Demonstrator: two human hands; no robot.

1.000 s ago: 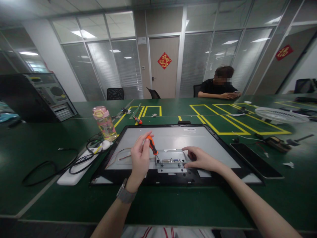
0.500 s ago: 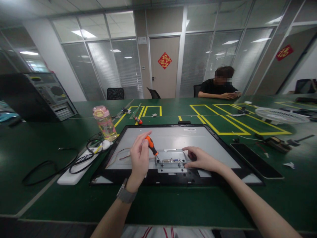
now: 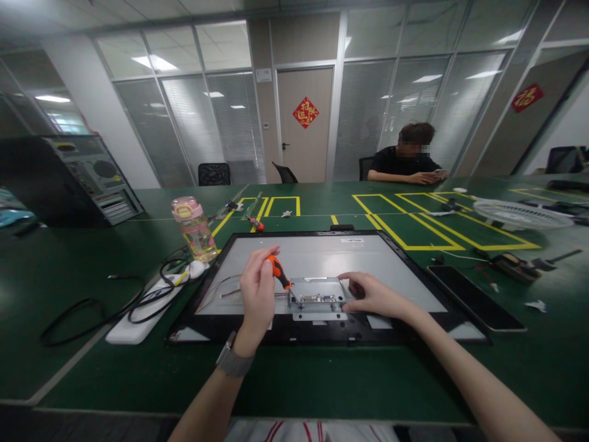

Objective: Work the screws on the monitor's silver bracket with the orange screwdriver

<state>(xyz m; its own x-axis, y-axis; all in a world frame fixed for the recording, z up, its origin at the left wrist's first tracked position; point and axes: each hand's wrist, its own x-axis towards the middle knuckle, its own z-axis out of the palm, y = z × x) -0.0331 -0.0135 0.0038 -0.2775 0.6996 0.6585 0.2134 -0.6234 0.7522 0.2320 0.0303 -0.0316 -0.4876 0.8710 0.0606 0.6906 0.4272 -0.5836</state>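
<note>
Gripping a screwdriver in the left hand over a metal bracket.
Slanted lengthwise, pointing down and right; clasping the bracket's right end in the right hand.

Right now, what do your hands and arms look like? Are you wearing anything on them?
The left hand and the right hand both have five-fingered human shapes and wear no gloves. On the left wrist is a watch with a wide grey strap. The right wrist has nothing on it. No sleeves show on either forearm.
</note>
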